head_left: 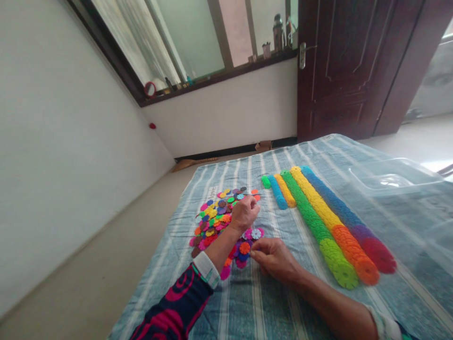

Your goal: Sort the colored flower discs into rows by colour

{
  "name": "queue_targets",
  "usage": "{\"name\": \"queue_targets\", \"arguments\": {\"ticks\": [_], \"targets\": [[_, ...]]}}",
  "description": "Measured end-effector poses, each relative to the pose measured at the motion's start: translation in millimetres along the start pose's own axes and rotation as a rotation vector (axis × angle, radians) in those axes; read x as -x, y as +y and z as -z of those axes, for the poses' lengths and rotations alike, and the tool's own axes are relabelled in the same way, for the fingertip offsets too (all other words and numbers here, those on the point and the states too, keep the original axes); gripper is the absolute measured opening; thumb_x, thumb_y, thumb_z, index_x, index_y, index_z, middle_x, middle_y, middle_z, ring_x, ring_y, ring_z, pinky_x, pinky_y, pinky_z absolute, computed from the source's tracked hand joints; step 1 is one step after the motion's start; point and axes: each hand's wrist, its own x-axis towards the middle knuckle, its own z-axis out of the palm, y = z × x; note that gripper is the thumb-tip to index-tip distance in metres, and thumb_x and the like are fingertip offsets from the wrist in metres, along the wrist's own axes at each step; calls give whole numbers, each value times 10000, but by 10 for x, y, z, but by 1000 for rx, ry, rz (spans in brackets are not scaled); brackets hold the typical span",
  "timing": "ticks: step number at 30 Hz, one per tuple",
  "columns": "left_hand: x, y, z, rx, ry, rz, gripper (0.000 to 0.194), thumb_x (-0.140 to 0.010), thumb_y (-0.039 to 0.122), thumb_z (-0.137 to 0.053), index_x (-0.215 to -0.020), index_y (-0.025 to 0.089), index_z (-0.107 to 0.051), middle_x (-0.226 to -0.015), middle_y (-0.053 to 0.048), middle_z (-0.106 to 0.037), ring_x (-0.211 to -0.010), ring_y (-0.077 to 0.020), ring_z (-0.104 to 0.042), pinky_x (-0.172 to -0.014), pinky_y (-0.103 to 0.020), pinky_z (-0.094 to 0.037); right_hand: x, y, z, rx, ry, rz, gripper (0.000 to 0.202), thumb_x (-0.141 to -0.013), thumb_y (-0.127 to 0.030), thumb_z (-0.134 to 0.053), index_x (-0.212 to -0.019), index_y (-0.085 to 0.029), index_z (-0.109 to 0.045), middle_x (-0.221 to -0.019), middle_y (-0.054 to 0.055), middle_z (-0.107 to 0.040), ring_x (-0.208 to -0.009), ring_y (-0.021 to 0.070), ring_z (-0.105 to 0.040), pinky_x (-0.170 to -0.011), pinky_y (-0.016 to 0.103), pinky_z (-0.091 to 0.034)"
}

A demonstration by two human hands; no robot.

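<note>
A loose pile of flower-shaped plastic discs (212, 213) in many colours lies on the striped bed cover. My left hand (245, 213) is over the right side of this pile, its fingers curled in; whatever they hold is hidden. Close to the pile's near right edge, my right hand (274, 257) has thumb and forefinger pinched together, and I cannot make out anything between them. An orange disc (244, 248) lies just left of those fingertips. To the right, overlapping discs form long rows by colour: a green row (307, 215), a yellow row (316, 198) and a blue row (331, 203).
Shorter rows, one blue (278, 192) and one yellow (285, 191), lie beside a small green stack (265, 182). A clear plastic box (396, 182) is at the right. The bed cover (159, 283) ends at the left above the floor. Beyond are a wall and a brown door (347, 61).
</note>
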Motion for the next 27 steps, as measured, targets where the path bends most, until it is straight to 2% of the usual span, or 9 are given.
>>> {"name": "queue_targets", "arguments": {"ticks": [6, 11, 14, 18, 27], "targets": [[232, -521, 342, -113, 132, 104, 66, -757, 188, -520, -727, 195, -579, -672, 2, -600, -660, -134, -559, -658, -239, -410, 33, 18, 1, 5, -7, -17, 166, -751, -303, -555, -681, -161, -605, -424, -67, -436, -361, 66, -390, -376, 184, -270], [412, -779, 452, -189, 197, 97, 98, -729, 186, -556, -805, 204, -615, -879, -45, -668, -889, -196, -602, -844, -307, -451, 59, 12, 16, 34, -7, -27, 204, -763, -346, -557, -704, -162, -623, -404, -64, -450, -356, 73, -403, -383, 192, -274], [516, -800, 445, -200, 151, 75, 127, -748, 190, -549, -845, 211, -627, -909, -48, -676, -922, -197, -606, -881, -316, -449, 65, 10, 19, 44, -9, -19, 212, -764, -361, -560, -718, -165, -626, -398, -67, -446, -354, 73, -401, -384, 194, -263], [608, -750, 439, -199, 96, 30, 107, -782, 182, -519, -803, 204, -621, -880, -46, -672, -915, -183, -603, -874, -309, -449, 72, -1, 18, 38, -16, -37, 228, -758, -377, -556, -712, -162, -616, -401, -62, -442, -354, 80, -394, -385, 202, -265], [727, -730, 395, -100, 148, -48, 97, -785, 167, -543, -827, 187, -628, -920, -63, -679, -917, -187, -612, -876, -315, -459, 109, -41, 19, 73, -17, -68, 260, -758, -417, -557, -707, -168, -610, -421, -54, -439, -373, 85, -384, -395, 209, -274]]}}
